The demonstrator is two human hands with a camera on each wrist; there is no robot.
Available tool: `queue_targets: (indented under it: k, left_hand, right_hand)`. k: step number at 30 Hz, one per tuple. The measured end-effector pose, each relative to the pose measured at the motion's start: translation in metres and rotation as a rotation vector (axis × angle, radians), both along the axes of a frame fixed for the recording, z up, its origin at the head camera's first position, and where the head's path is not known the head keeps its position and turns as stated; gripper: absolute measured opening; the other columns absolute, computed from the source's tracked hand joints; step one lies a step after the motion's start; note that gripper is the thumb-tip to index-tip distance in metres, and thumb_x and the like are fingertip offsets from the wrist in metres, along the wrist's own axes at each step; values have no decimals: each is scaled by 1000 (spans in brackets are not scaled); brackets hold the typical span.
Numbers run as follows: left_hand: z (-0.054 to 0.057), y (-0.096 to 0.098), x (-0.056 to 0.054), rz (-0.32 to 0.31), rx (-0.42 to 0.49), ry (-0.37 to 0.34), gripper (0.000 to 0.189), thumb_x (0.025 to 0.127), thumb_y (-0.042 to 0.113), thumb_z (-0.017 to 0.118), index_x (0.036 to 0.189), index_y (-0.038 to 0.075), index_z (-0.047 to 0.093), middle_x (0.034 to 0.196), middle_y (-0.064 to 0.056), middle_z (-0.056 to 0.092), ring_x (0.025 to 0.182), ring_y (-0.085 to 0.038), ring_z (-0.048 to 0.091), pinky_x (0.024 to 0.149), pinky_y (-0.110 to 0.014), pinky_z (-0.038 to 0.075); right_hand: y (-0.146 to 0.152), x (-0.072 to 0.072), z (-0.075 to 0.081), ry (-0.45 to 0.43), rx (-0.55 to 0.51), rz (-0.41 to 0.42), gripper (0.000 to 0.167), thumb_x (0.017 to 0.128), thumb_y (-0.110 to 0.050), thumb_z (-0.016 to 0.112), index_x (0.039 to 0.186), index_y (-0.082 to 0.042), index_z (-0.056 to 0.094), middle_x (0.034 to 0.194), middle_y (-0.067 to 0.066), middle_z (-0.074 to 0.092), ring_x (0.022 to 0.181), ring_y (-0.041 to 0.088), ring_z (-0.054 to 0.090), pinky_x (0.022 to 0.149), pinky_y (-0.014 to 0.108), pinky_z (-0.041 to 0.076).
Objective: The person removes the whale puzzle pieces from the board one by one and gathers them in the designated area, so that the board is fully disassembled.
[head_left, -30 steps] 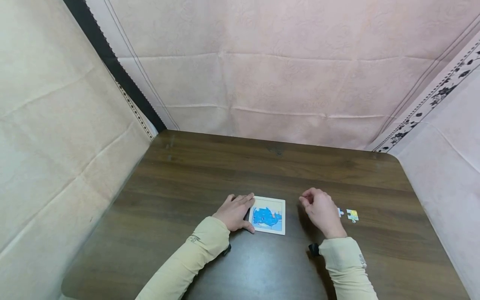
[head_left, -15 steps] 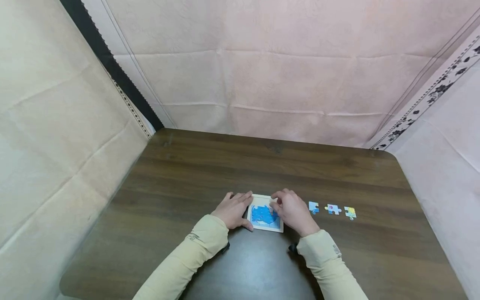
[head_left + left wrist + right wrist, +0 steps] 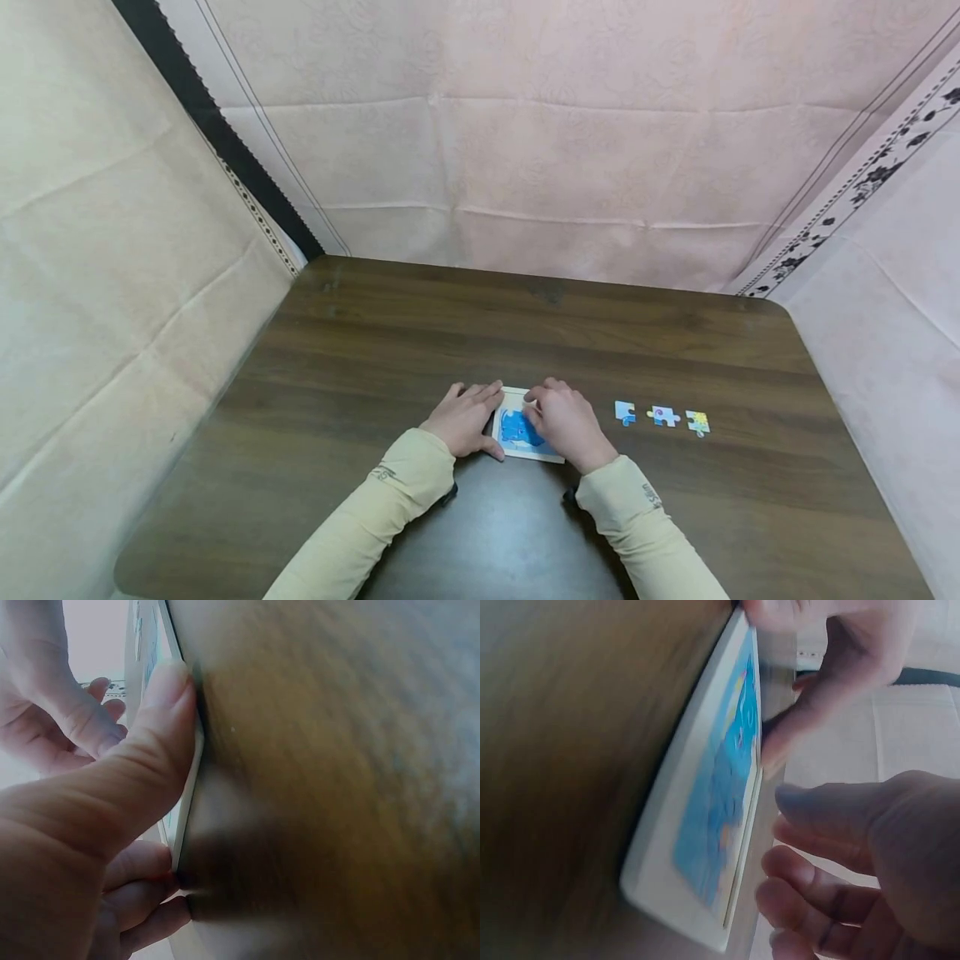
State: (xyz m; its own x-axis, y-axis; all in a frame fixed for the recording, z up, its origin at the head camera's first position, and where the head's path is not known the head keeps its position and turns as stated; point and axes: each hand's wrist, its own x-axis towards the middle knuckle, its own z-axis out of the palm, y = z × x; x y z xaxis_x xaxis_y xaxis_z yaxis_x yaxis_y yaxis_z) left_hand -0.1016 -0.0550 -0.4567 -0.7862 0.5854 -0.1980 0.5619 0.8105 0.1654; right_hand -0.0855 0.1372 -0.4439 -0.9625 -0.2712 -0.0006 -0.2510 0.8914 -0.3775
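A small jigsaw puzzle in a pale frame [image 3: 528, 457] lies on the brown table, its picture mostly blue [image 3: 731, 769]. Along its left side rests my left hand [image 3: 463, 421], thumb at the near corner and fingers at the far one, holding the frame between them. My right hand [image 3: 566, 421] is over the puzzle's right part and covers some of it. In the right wrist view its thumb [image 3: 817, 806] and index fingertip come close together just above the board, the other fingers curled. Whether a piece is pinched there I cannot tell.
Right of the puzzle lie three loose jigsaw pieces in a row: a blue and white one [image 3: 625, 412], a pale blue one [image 3: 663, 416] and a yellowish one [image 3: 697, 422]. Pale cloth [image 3: 525, 167] hangs behind the table's far edge and on both sides.
My right hand has moved left from beside the loose pieces to over the puzzle, uncovering the pieces. My left hand has stayed at the frame.
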Motion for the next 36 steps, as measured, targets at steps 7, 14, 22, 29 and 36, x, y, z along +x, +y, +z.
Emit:
queue_targets:
  k: [7, 14, 22, 29, 36]
  left_hand:
    - [-3, 0, 0, -12, 18, 10, 99, 72, 68, 70, 147, 10, 43, 155, -5, 34, 138, -22, 37, 110, -49, 26]
    - [-3, 1, 1, -6, 6, -12, 99, 72, 69, 68, 148, 11, 43, 156, -5, 34, 139, -23, 36, 111, -49, 25]
    - [-3, 0, 1, -13, 13, -4, 98, 72, 68, 69, 147, 10, 44, 155, -5, 35, 138, -23, 37, 110, -49, 26]
    - [-1, 0, 1, -13, 12, 0, 98, 72, 67, 69, 147, 10, 43, 155, -6, 34, 139, -23, 36, 110, -49, 26]
    - [0, 0, 0, -11, 18, 4, 98, 72, 68, 69, 147, 9, 44, 155, -6, 35, 138, -23, 37, 110, -49, 26]
  right_hand:
    - [-13, 0, -1, -145, -82, 43, 31, 85, -25, 77, 110, -8, 71, 87, 3, 58, 76, 16, 57, 74, 39, 53]
    - [-16, 2, -4, -167, -64, 51, 28, 83, -23, 79, 105, -7, 73, 91, 5, 57, 75, 16, 55, 76, 41, 53]
    - [-14, 2, -6, -183, -119, 43, 27, 83, -19, 79, 102, -4, 69, 92, 6, 59, 78, 18, 54, 79, 38, 52]
    - [-12, -1, -7, -223, -142, 35, 21, 83, -16, 78, 99, -5, 68, 88, 5, 56, 76, 18, 52, 76, 36, 51]
    - [-11, -5, -4, -253, -157, 11, 18, 83, -14, 78, 96, -8, 69, 84, 4, 55, 76, 19, 51, 74, 36, 50]
